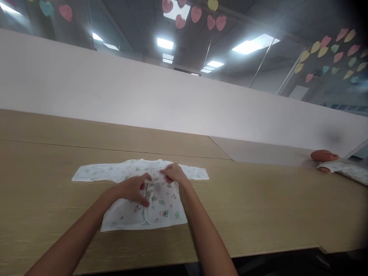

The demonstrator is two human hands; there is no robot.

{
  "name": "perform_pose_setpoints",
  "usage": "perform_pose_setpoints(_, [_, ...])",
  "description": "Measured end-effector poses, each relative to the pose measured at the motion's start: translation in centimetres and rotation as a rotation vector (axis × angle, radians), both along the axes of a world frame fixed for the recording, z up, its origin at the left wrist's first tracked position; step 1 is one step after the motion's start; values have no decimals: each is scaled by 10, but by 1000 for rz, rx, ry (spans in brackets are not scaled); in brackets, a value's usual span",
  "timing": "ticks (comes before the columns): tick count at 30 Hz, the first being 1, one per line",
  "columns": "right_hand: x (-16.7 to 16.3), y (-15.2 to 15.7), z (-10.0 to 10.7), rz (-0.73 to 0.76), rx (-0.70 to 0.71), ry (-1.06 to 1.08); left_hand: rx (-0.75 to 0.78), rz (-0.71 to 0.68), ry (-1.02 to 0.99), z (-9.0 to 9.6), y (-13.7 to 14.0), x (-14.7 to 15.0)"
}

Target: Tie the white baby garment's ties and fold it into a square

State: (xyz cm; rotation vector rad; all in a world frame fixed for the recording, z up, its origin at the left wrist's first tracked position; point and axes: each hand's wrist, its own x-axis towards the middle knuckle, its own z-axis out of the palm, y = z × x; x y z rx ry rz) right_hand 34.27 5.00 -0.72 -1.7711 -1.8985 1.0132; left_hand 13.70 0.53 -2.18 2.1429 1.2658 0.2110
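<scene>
A white long-sleeved baby shirt (165, 203) with small green and pink prints lies spread on the table, neckline away from me and both sleeves stretched out sideways. My left hand (132, 188) rests over the middle of its front, thumb and forefinger spread apart near the overlapping front edge. On the upper chest, just right of the middle, my right hand (174, 173) has its fingers curled in at the cloth, seemingly pinching it. My forearms cover part of the lower left side and the right edge of the shirt.
The wooden table (258, 207) runs along a low white wall (143, 96) with glass above it. Far right, a baby doll (323, 155) in printed white clothing lies on the tabletop. Paper hearts (196, 14) hang on the glass. The table's front edge is close to me.
</scene>
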Motion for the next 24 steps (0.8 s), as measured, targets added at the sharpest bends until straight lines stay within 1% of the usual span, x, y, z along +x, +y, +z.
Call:
perform_pose_setpoints(2, [12, 10, -7, -256, 215, -129, 4, -15, -2, -2, 4, -6])
perform_pose_setpoints(3, [19, 14, -11, -345, 291, -209, 29, 2, -5, -3, 9, -12])
perform_pose_setpoints(4, [27, 19, -15, -393, 339, -283, 77, 45, -8, -5, 14, -19])
perform_pose_setpoints(5, [35, 24, -18, -403, 367, -346, 145, 115, -7, -8, 21, -29])
perform_pose_setpoints(8, [64, 35, -20, -346, 378, -515, 396, 399, 54, -21, 43, -71])
perform_pose_setpoints(10, [83, 41, -16, -294, 382, -625, 468, 538, 126, -31, 53, -106])
perform_pose_setpoints(11, [92, 43, -13, -232, 406, -677, 468, 571, 145, -35, 56, -123])
perform_pose_setpoints(12, [100, 44, -10, -162, 433, -724, 452, 566, 147, -38, 58, -139])
perform_pose_setpoints(14, [115, 43, -6, -52, 439, -794, 387, 529, 137, -40, 59, -164])
perform_pose_setpoints(15, [122, 41, -5, -13, 421, -807, 339, 508, 131, -39, 58, -174])
perform_pose_setpoints(16, [129, 39, -4, 23, 396, -800, 286, 494, 125, -37, 57, -181])
perform_pose_setpoints(18, [142, 36, -3, 125, 339, -719, 185, 451, 108, -30, 56, -187])
perform_pose_setpoints(20, [152, 36, 2, 220, 283, -631, 141, 380, 109, -18, 58, -186])
perform_pose_setpoints(22, [156, 41, 17, 262, 288, -618, 199, 355, 158, 3, 62, -180])
perform_pose_setpoints(24, [157, 50, 43, 246, 391, -665, 345, 404, 237, 33, 68, -170])
